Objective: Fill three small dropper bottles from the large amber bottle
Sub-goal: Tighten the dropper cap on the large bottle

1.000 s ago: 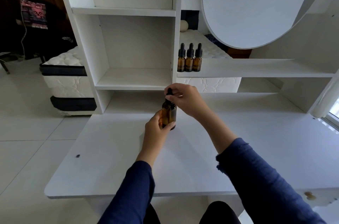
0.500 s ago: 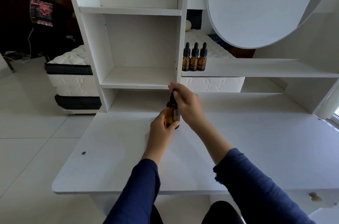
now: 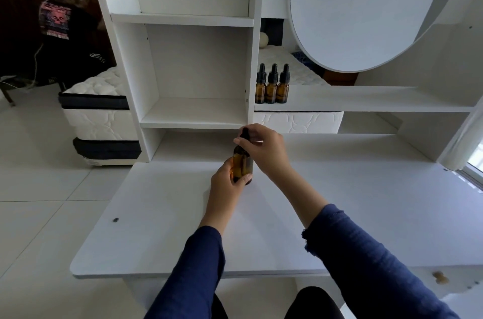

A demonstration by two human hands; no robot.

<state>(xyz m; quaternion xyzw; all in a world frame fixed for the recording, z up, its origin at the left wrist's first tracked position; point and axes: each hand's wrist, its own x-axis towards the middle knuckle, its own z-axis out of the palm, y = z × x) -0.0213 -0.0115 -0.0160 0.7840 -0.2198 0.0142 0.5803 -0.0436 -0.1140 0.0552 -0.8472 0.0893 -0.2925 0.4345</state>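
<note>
Large amber bottle upright at the back centre of the white bench; whether its base touches the bench cannot be told. Left grip wrapped round the bottle body. Right grip pinching the black dropper cap at the bottle's neck. Three small dropper bottles, capped, stand side by side on the shelf behind, well apart from both grips

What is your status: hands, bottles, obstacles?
Left hand grips large amber bottle. Right hand pinches its dropper cap. Three small dropper bottles capped, on shelf. Nothing blocking.
</note>
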